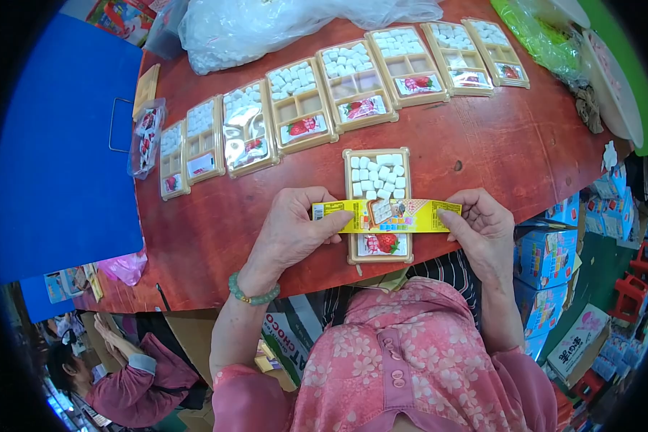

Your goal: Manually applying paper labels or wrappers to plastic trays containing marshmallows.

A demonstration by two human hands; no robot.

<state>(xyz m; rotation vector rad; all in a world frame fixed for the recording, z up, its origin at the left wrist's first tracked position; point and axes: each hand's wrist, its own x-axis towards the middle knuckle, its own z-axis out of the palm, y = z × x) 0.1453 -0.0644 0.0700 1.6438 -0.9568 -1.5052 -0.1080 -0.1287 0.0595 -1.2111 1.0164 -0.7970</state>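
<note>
My left hand [299, 229] and my right hand [484, 229] each pinch one end of a yellow printed paper strip [419, 216]. It stretches flat across the middle of a beige compartment tray [411, 176] near the table's front edge. Small white marshmallows [378, 175] fill the tray's far part. In its near part lies a packet with a strawberry picture [383, 245]. The strip hides the compartments between them. Thumbs rest on top of the strip, with fingers curled behind. A green bead bracelet [254, 289] circles my left wrist.
Several similar trays [293, 110] form a curved row along the red table [439, 140]. Behind them lies a clear plastic bag [245, 32]. A blue panel [65, 151] stands left, and stacked blue boxes [545, 255] stand right. Another person [133, 378] is at lower left.
</note>
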